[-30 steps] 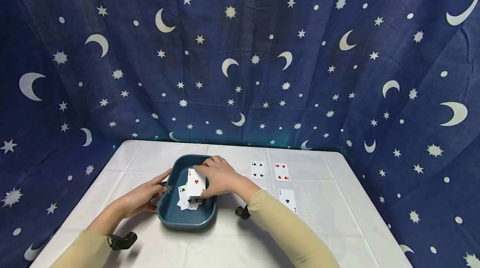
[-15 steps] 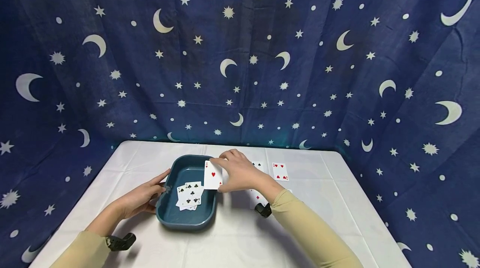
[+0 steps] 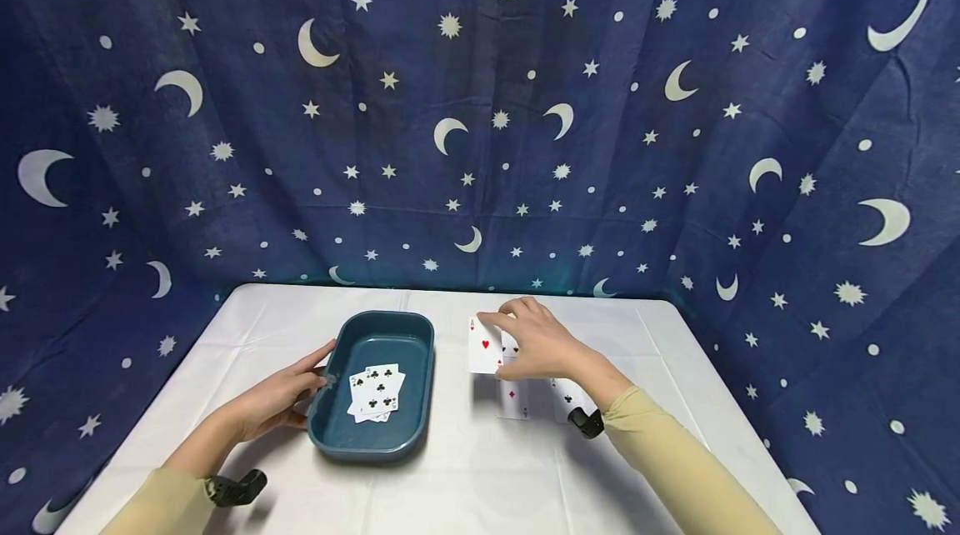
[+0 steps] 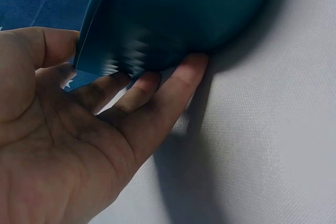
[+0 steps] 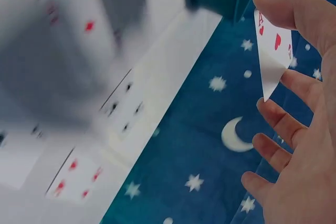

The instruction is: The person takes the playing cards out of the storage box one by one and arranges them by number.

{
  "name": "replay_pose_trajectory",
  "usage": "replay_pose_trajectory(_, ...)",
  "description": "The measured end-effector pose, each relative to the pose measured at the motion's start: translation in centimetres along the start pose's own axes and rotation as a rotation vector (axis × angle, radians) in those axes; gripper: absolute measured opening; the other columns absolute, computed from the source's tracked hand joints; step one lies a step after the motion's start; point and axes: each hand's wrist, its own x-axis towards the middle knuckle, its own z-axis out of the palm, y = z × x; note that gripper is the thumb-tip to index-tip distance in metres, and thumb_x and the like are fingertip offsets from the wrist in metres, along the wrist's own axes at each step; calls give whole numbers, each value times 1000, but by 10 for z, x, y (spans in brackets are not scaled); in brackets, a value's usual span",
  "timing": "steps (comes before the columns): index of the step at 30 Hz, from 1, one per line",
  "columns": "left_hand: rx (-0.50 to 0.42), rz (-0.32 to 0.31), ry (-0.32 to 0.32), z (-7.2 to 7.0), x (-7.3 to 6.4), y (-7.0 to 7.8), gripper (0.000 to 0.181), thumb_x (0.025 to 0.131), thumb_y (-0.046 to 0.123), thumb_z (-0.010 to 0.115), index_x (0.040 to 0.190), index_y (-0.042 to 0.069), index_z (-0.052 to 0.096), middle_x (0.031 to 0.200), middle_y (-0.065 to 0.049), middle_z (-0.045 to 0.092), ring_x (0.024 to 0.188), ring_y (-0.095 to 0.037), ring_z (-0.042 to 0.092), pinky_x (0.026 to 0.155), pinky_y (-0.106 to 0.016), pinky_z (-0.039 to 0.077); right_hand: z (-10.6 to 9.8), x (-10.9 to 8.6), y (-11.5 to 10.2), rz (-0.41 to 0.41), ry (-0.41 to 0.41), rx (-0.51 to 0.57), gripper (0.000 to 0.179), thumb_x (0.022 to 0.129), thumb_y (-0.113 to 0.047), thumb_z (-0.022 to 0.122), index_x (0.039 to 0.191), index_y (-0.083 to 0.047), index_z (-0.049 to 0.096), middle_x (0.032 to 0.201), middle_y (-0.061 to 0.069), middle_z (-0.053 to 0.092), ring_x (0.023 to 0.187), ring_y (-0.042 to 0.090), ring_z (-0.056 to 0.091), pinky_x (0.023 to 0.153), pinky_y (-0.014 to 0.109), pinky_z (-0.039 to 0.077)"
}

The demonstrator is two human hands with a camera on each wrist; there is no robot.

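An ace of hearts (image 3: 484, 349) is pinched between the thumb and forefinger of my right hand (image 3: 540, 343), raised above the table. In the right wrist view the card (image 5: 274, 45) looks bowed. A deep blue tray (image 3: 424, 427) stands at left centre. My left hand (image 3: 273, 402) holds its left side, thumb at the rim and the other fingers against the outer wall (image 4: 210, 14). Inside lies a small pile of playing cards, a five of clubs (image 3: 382, 392) on top. Below my right hand lie an ace of diamonds (image 3: 513, 403) and a club card (image 3: 568, 395), partly covered.
In the right wrist view a four of spades (image 5: 124, 104) and a four of hearts (image 5: 76, 174) lie face up on the white cloth (image 3: 480, 477). A dark blue curtain (image 3: 405, 102) with moons and stars hangs behind the table.
My right hand has carried the ace of hearts out of the tray, rightwards over the other cards, uncovering the five of clubs. The left hand stays at the tray.
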Motion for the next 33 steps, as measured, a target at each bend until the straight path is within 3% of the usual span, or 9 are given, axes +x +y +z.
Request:
replay_pose_trajectory(12, -1, 18, -7, 0, -1, 0, 73, 105, 14, 45, 166, 29, 9, 138, -23, 32, 123, -36, 42, 78, -53, 54, -1, -47, 53, 68, 3, -18, 90, 69, -39, 84, 152, -25, 51, 134, 5, 52, 130, 28, 41, 107, 53, 33)
replay_pose_trajectory(18, 3, 18, -14, -2, 1, -1, 73, 105, 15, 45, 166, 29, 8, 139, -23, 30, 123, -36, 41, 78, -52, 54, 3, -75, 85, 147, -29, -4, 93, 67, -37, 86, 152, -24, 51, 133, 6, 52, 128, 31, 42, 106, 56, 34)
replay_pose_trajectory(28, 3, 35, -50, -3, -1, 0, 72, 107, 17, 44, 166, 29, 5, 115, -18, 40, 127, -38, 38, 80, -52, 53, 3, -116, 123, 220, -59, 9, 90, 66, -31, 87, 149, -19, 55, 130, 10, 54, 124, 35, 43, 102, 59, 36)
replay_pose_trajectory(33, 3, 44, -65, -3, -1, 0, 72, 108, 16, 43, 166, 29, 3, 111, -16, 40, 127, -38, 37, 81, -53, 53, 4, -131, 136, 242, -84, -6, 90, 65, -31, 89, 147, -18, 56, 130, 10, 54, 122, 34, 44, 100, 58, 38)
